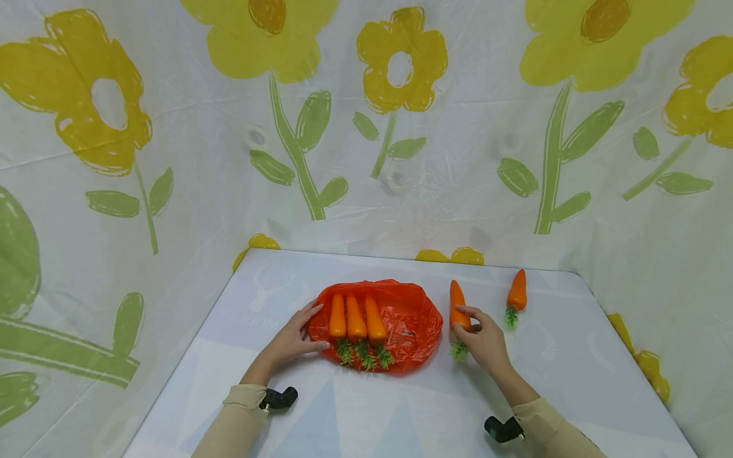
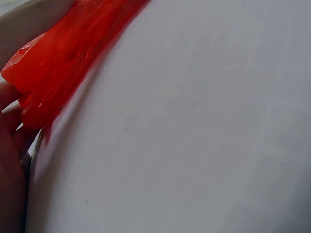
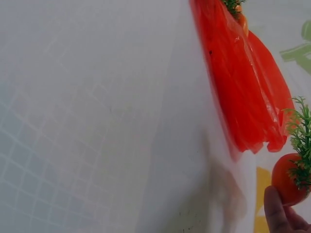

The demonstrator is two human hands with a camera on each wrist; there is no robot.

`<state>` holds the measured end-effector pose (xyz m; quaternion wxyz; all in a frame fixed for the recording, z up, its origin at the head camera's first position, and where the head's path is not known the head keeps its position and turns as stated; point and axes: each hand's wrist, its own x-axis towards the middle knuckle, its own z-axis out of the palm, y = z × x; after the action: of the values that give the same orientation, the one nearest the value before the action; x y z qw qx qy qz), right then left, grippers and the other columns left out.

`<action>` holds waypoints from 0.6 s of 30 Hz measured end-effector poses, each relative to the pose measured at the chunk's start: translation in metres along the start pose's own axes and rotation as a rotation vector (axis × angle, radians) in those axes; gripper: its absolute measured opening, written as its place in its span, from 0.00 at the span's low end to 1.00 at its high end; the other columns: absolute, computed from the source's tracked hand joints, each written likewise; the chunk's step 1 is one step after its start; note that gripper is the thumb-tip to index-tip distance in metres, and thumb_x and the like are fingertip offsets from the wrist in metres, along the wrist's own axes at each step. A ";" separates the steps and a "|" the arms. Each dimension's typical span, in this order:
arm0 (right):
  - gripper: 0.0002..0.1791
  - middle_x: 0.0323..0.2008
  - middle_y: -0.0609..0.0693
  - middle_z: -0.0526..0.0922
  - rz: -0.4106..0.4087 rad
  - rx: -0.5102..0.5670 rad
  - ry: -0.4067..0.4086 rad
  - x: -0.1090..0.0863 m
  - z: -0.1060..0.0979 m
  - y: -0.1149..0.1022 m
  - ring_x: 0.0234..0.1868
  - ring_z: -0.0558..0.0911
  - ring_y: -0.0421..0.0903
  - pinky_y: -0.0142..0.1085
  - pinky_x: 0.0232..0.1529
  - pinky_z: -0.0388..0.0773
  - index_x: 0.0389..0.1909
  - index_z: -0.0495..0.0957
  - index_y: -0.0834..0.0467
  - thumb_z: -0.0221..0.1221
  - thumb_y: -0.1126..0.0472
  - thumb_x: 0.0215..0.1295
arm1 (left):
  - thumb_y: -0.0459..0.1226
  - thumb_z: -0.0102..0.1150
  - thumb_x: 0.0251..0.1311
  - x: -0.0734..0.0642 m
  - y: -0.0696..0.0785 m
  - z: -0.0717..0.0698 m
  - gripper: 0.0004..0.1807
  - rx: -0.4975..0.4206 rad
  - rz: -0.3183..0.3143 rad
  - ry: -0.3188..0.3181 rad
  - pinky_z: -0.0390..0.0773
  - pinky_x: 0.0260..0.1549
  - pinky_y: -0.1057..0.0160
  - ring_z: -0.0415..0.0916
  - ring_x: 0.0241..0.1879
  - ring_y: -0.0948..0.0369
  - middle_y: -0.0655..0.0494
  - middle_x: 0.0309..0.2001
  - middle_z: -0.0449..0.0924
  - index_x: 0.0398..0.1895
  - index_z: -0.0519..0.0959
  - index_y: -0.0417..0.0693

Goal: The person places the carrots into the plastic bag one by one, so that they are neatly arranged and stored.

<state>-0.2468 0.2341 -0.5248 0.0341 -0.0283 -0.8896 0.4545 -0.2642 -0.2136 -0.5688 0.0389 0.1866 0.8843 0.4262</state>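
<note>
A red plastic bag (image 1: 409, 321) lies spread on the table, with three toy carrots (image 1: 355, 318) side by side on its left part, their green tops toward me. My left hand (image 1: 292, 338) holds the bag's left edge, thumb and fingers set apart; in the left wrist view the red bag (image 2: 63, 58) shows between them. To the right of the bag, my right hand (image 1: 483, 340) grips another carrot (image 1: 456, 296) between thumb and fingers, its tip pointing away. The right wrist view shows the leafy end of this carrot (image 3: 286, 177) against a fingertip.
One more carrot (image 1: 518, 291) lies at the back right of the white patterned table (image 1: 572, 381). A flower-printed cloth (image 1: 446, 197) hangs behind the table and along both sides. Black wrist cameras (image 1: 279, 399) sit at both cuffs.
</note>
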 end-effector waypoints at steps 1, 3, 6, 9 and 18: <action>0.26 0.60 0.59 0.78 -0.002 0.002 -0.003 -0.001 0.000 -0.001 0.43 0.78 0.52 0.32 0.33 0.78 0.66 0.77 0.54 0.65 0.54 0.69 | 0.54 0.75 0.53 0.000 0.000 0.000 0.53 0.001 0.001 0.000 0.56 0.71 0.36 0.47 0.78 0.42 0.51 0.82 0.47 0.79 0.60 0.48; 0.26 0.60 0.58 0.77 -0.004 0.009 -0.007 -0.001 0.000 -0.002 0.43 0.78 0.52 0.32 0.33 0.79 0.66 0.77 0.54 0.65 0.54 0.69 | 0.53 0.75 0.53 0.000 0.000 0.000 0.53 0.002 0.002 0.001 0.56 0.71 0.36 0.47 0.78 0.42 0.51 0.82 0.48 0.79 0.60 0.48; 0.25 0.61 0.58 0.77 -0.008 0.019 -0.008 -0.002 0.000 -0.003 0.44 0.78 0.53 0.31 0.34 0.79 0.66 0.77 0.53 0.65 0.54 0.69 | 0.54 0.75 0.53 0.000 0.000 0.000 0.53 0.003 0.003 0.001 0.55 0.71 0.35 0.47 0.78 0.43 0.51 0.82 0.47 0.79 0.60 0.48; 0.25 0.61 0.58 0.77 -0.009 0.019 -0.013 -0.003 0.000 -0.005 0.45 0.78 0.53 0.32 0.34 0.79 0.65 0.77 0.53 0.65 0.54 0.69 | 0.54 0.75 0.53 0.001 0.000 0.000 0.53 0.001 0.002 0.000 0.55 0.71 0.35 0.47 0.78 0.42 0.51 0.82 0.47 0.79 0.60 0.48; 0.25 0.63 0.58 0.76 -0.019 0.019 -0.036 -0.007 0.003 -0.013 0.48 0.79 0.54 0.34 0.37 0.80 0.65 0.77 0.52 0.65 0.54 0.68 | 0.53 0.76 0.53 0.000 -0.001 0.000 0.53 -0.002 0.011 0.004 0.55 0.71 0.36 0.48 0.78 0.42 0.50 0.82 0.48 0.79 0.60 0.47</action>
<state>-0.2403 0.2240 -0.5165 0.0226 -0.0111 -0.8860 0.4630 -0.2643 -0.2138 -0.5695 0.0348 0.1906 0.8828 0.4279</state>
